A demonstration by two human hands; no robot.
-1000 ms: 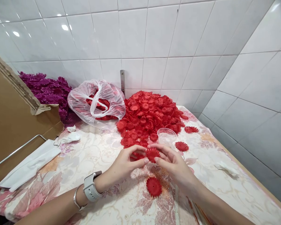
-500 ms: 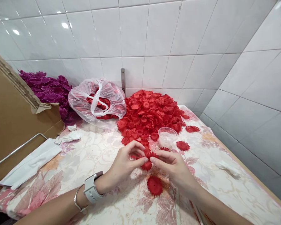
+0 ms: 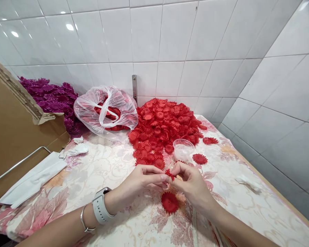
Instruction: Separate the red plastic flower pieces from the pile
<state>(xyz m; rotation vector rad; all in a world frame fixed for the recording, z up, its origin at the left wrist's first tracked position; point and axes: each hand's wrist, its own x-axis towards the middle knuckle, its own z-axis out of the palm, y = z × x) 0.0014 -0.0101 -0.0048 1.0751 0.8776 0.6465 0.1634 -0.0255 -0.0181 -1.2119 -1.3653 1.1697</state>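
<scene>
A small red fabric flower (image 3: 169,174), its petals bunched up, is between my two hands. My right hand (image 3: 194,183) pinches it between thumb and forefinger. From the other side, my left hand (image 3: 142,179) holds its edge with thumb and fingers pressed together; part of the flower is hidden by the fingers. Just below them a flat red flower (image 3: 169,202) with a dark centre dot lies on the flowered tablecloth (image 3: 105,192). Beyond the hands rises a heap of red flowers (image 3: 167,120). A clear round tub (image 3: 184,152) with whitish contents stands at its front.
Left of the heap sits a clear plastic bag (image 3: 87,115) of red flowers, with purple flowers (image 3: 50,96) behind. A cardboard box (image 3: 18,127) and folded white sheet (image 3: 33,178) occupy the left. Tiled walls (image 3: 146,37) bound the back and right.
The flower in my hands has gone from spread to bunched up. My left fingers have flattened and closed together, while my right fingers have curled into a tighter pinch.
</scene>
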